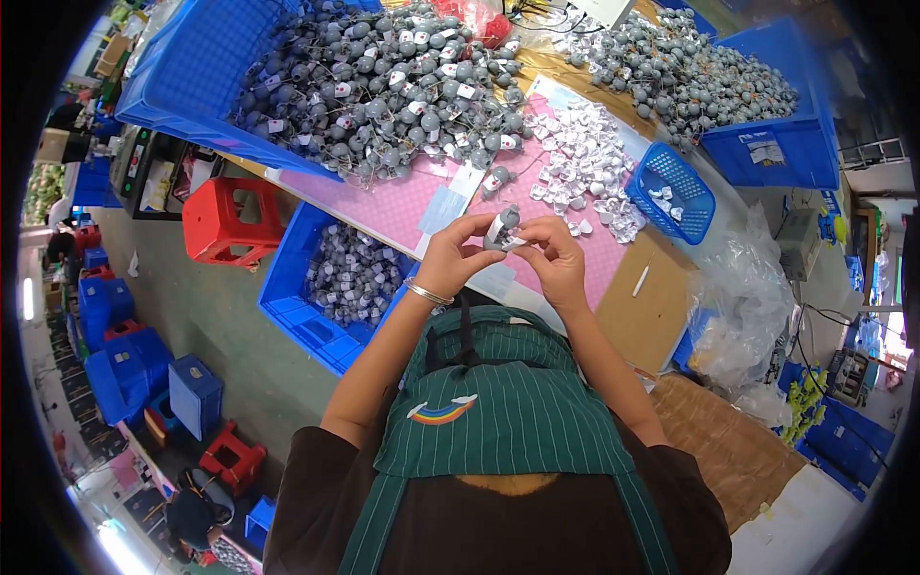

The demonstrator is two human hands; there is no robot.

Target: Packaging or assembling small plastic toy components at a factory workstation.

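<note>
Above the pink mat, my left hand (454,255) has its thumb and fingers closed round a small grey figurine (509,217) with a rounded body and a white patch. From the other side, my right hand (556,257) pinches a small white piece (515,242) against the figurine's lower part. The fingertips hide some of both. Beyond my hands, one more grey figurine (496,178) lies by itself on the mat. Many loose white pieces (585,158) are spread to its right, and a big heap of grey figurines (383,91) rises at the far left.
A large blue crate (182,81) lies at the far left. Another blue crate (331,335) below the table's left edge holds small grey and white parts. A blue basket (685,182), a white pen (642,281) and clear plastic bags (743,316) are at right. A red stool (225,220) stands left.
</note>
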